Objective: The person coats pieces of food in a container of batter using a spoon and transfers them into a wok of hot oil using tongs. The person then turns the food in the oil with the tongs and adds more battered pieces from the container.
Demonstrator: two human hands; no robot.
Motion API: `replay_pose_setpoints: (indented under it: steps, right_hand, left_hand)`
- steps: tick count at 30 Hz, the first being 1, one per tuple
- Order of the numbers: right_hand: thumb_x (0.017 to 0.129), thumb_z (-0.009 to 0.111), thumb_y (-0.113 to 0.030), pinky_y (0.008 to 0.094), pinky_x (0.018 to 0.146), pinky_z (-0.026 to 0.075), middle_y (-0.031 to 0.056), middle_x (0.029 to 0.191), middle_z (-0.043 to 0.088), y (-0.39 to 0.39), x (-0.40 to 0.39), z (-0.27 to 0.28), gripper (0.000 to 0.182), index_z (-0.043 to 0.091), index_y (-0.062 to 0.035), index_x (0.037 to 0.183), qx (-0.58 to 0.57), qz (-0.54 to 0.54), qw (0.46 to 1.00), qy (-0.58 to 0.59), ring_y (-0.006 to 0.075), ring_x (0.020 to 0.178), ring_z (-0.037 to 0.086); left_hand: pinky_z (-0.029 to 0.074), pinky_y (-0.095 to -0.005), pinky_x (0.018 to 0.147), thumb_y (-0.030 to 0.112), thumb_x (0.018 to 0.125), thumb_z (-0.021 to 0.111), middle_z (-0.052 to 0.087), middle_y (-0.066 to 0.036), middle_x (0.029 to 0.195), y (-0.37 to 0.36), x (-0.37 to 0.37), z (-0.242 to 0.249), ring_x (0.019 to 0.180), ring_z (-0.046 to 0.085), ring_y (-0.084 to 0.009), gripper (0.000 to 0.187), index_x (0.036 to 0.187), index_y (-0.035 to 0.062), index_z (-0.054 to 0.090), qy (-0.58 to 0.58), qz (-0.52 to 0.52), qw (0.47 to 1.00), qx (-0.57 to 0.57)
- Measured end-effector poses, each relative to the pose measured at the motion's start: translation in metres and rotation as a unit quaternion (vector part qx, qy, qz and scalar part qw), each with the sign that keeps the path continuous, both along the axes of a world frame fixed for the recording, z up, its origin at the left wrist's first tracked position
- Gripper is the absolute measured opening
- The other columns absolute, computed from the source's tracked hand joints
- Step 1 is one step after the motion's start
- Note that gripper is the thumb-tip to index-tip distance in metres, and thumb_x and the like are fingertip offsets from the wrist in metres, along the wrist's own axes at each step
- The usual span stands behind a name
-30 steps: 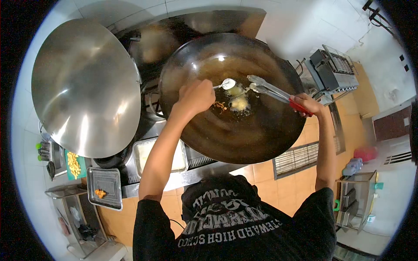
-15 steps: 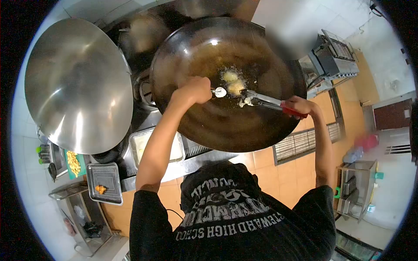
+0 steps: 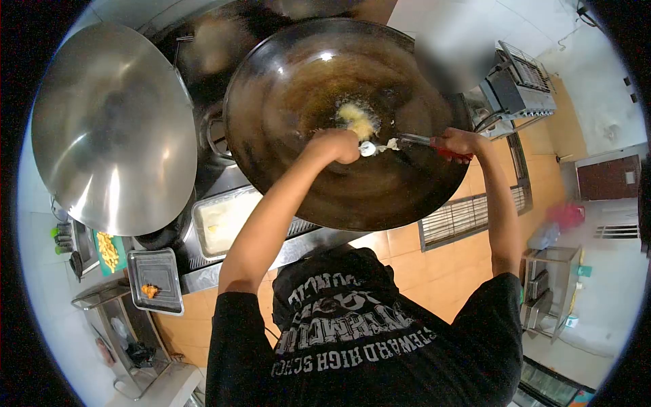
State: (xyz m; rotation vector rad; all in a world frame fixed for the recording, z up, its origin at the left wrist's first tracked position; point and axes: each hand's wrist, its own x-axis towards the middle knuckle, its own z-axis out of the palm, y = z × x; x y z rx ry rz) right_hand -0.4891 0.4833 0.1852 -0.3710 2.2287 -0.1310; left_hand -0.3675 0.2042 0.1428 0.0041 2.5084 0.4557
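My left hand [image 3: 336, 146] is closed around a small metal spoon that carries a white blob [image 3: 367, 148], held over the big dark wok [image 3: 346, 197]. To the right, my right hand [image 3: 460, 141] grips metal tongs [image 3: 417, 139] by their red handle. The tongs' tips are beside a small pale scrap [image 3: 392, 144]. Yellow pieces of food [image 3: 358, 121] bubble in the oil at the wok's middle, just above my left hand.
A large metal lid [image 3: 115, 129] stands at the left. Below it are a green board [image 3: 112, 264] with yellow pieces, a metal tray [image 3: 157, 268] with an orange piece, and a tray of pale mixture [image 3: 224, 224]. A metal appliance [image 3: 519, 88] stands at upper right.
My left hand has moved right with the spoon, close to the yellow pieces. The tongs have drawn back right, away from those pieces. The whole view has shifted slightly.
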Motion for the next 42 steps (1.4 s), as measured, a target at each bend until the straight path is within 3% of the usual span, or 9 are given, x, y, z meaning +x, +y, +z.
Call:
replay_pose_setpoints:
  steps: [2, 11, 14, 16, 22, 31, 42]
  right_hand:
    - [0.091, 0.049, -0.064, 0.0301, 0.034, 0.038, 0.0051, 0.051, 0.051, 0.008, -0.005, -0.009, 0.068, 0.058, -0.0013, 0.066, -0.036, -0.009, 0.999, -0.009, 0.0150, 0.037, 0.046]
    - [0.092, 0.045, -0.061, 0.0312, 0.036, 0.041, 0.0066, 0.053, 0.053, 0.006, -0.011, -0.004, 0.066, 0.058, -0.0012, 0.066, 0.001, -0.026, 0.999, -0.034, 0.0158, 0.038, 0.049]
    - [0.092, 0.045, -0.061, 0.0316, 0.036, 0.040, 0.0064, 0.053, 0.053, 0.007, -0.017, -0.009, 0.065, 0.058, -0.0023, 0.067, 0.007, -0.026, 0.999, -0.037, 0.0162, 0.038, 0.048]
    - [0.092, 0.045, -0.061, 0.0319, 0.037, 0.040, 0.0063, 0.053, 0.053, 0.006, -0.016, -0.005, 0.065, 0.058, -0.0026, 0.067, 0.001, -0.030, 0.999, -0.042, 0.0164, 0.039, 0.048]
    - [0.093, 0.045, -0.059, 0.0323, 0.038, 0.040, 0.0060, 0.053, 0.053, 0.009, -0.022, -0.011, 0.063, 0.057, -0.0028, 0.067, 0.001, -0.009, 0.999, -0.045, 0.0165, 0.040, 0.049]
    - [0.094, 0.043, -0.060, 0.0310, 0.037, 0.041, 0.0060, 0.055, 0.054, 0.008, -0.022, -0.009, 0.065, 0.059, -0.0013, 0.070, -0.021, -0.001, 0.999, -0.047, 0.0157, 0.040, 0.049]
    - [0.093, 0.042, -0.061, 0.0302, 0.036, 0.039, 0.0062, 0.053, 0.052, 0.003, -0.014, -0.001, 0.067, 0.055, -0.0018, 0.067, 0.009, -0.024, 0.998, -0.062, 0.0150, 0.038, 0.047]
  left_hand:
    - [0.047, -0.0467, 0.090, 0.013, 0.082, 0.054, 0.064, -0.021, 0.120, 0.016, -0.008, -0.014, 0.110, 0.062, -0.0347, 0.034, 0.110, -0.0018, 0.067, -0.006, 0.014, 1.000, 0.014]
    - [0.048, -0.0470, 0.086, 0.014, 0.086, 0.053, 0.066, -0.017, 0.115, 0.074, -0.040, -0.071, 0.104, 0.064, -0.0331, 0.030, 0.111, 0.0032, 0.066, -0.017, 0.027, 0.999, 0.033]
    - [0.049, -0.0470, 0.079, 0.012, 0.086, 0.054, 0.068, -0.015, 0.106, 0.083, -0.043, -0.068, 0.095, 0.066, -0.0325, 0.025, 0.105, 0.0029, 0.067, -0.029, 0.039, 0.998, 0.033]
    - [0.048, -0.0466, 0.071, 0.012, 0.086, 0.054, 0.068, -0.013, 0.093, 0.088, -0.044, -0.075, 0.084, 0.065, -0.0309, 0.018, 0.093, 0.0022, 0.067, -0.024, 0.072, 0.996, 0.056]
    - [0.045, -0.0444, 0.064, 0.013, 0.090, 0.053, 0.064, -0.011, 0.078, 0.097, -0.043, -0.080, 0.072, 0.062, -0.0256, 0.018, 0.079, 0.0040, 0.064, -0.022, 0.090, 0.995, 0.022]
    - [0.045, -0.0404, 0.060, 0.014, 0.093, 0.051, 0.060, -0.008, 0.070, 0.090, -0.048, -0.099, 0.062, 0.057, -0.0219, 0.024, 0.075, 0.0073, 0.064, -0.038, 0.060, 0.997, -0.012]
    - [0.048, -0.0396, 0.058, 0.013, 0.089, 0.058, 0.064, -0.010, 0.073, 0.088, -0.037, -0.097, 0.063, 0.062, -0.0217, 0.015, 0.081, 0.0061, 0.068, -0.010, 0.037, 0.999, -0.037]
